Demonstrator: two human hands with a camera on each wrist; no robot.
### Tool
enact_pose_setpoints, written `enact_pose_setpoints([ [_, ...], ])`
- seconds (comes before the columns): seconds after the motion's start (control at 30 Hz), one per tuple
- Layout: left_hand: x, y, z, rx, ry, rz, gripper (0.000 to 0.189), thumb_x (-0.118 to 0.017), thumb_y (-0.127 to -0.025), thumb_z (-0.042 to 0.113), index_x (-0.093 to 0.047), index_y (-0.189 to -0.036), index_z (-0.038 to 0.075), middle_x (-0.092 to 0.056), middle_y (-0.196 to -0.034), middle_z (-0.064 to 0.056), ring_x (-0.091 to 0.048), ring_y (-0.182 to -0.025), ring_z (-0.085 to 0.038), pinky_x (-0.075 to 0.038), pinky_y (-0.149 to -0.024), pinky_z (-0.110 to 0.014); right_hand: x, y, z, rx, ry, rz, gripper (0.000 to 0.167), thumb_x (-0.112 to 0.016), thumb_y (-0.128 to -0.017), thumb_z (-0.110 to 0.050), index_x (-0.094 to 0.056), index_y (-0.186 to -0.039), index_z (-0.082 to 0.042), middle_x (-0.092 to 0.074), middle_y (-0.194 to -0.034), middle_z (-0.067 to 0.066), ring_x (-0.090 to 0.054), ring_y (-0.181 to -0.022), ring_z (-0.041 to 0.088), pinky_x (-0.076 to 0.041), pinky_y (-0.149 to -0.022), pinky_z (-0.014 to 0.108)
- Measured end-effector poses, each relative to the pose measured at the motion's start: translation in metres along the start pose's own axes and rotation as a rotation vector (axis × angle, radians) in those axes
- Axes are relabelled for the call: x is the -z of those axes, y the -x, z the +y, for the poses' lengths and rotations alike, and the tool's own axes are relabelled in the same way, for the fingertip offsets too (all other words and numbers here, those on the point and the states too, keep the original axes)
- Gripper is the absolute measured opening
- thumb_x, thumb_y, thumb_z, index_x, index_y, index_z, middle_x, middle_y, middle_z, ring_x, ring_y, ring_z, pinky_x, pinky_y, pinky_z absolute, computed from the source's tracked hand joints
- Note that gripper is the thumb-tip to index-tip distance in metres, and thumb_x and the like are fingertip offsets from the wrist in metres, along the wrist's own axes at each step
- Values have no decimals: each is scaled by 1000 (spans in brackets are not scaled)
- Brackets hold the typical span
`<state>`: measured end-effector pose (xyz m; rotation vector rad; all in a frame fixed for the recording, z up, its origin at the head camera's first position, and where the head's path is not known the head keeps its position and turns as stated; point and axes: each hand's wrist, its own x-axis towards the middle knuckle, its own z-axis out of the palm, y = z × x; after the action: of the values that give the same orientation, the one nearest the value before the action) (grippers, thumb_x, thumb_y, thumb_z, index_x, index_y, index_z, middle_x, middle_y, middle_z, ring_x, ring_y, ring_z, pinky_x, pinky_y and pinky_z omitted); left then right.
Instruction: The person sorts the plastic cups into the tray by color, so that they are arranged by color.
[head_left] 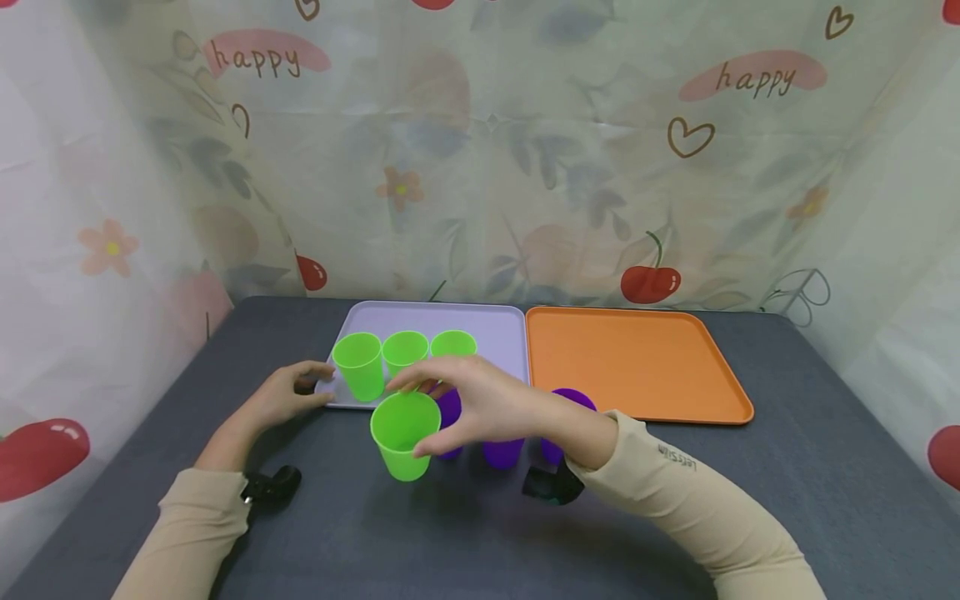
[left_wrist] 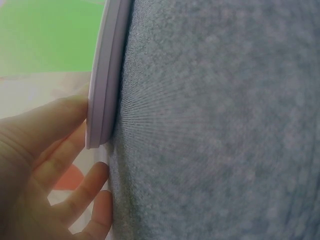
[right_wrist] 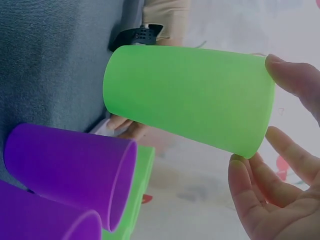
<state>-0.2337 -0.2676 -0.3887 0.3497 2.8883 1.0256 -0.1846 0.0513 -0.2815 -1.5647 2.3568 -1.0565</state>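
My right hand [head_left: 487, 400] grips a green cup [right_wrist: 185, 95] by its rim, thumb on one side and fingers on the other. The cup is upright and raised above the table, in front of the lavender tray [head_left: 495, 321]. Three more green cups stand on that tray, the leftmost green cup [head_left: 360, 367] fully visible and the others partly hidden by my right hand. My left hand [head_left: 285, 393] touches the tray's left edge near the front corner with thumb and loosely bent fingers. Behind and under my right forearm are purple cups [right_wrist: 70, 170], partly covered.
An orange tray [head_left: 637, 362] lies against the lavender tray's right side. Both trays rest on a dark grey table [head_left: 450, 550]. A printed curtain [head_left: 487, 167] hangs behind the table and along its sides.
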Motion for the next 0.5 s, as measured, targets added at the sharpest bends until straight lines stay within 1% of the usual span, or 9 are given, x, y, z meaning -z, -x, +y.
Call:
enact_pose_setpoints([
  [0.27,-1,0,-1,5,-2,-6,47,-66,-86,24,-55,-124,-1,-59,-122,-23,-51,-115,-46,-44,-93,-55,9,5,-4,-13,-16,34,58,-81,-70,-16,-57,-122,-6,-63,-116,4,-60,-106,15,-49,-89,18],
  [0.5,-1,0,-1,6,0,-4,47,-66,-86,23,-54,-124,-2,-58,-122,-24,-51,-116,-46,-44,-94,-54,19,9,-7,-19,-38,45,58,-80,-71,-16,-56,-123,-7,-63,-116,4,-59,-106,12,-49,-91,20],
])
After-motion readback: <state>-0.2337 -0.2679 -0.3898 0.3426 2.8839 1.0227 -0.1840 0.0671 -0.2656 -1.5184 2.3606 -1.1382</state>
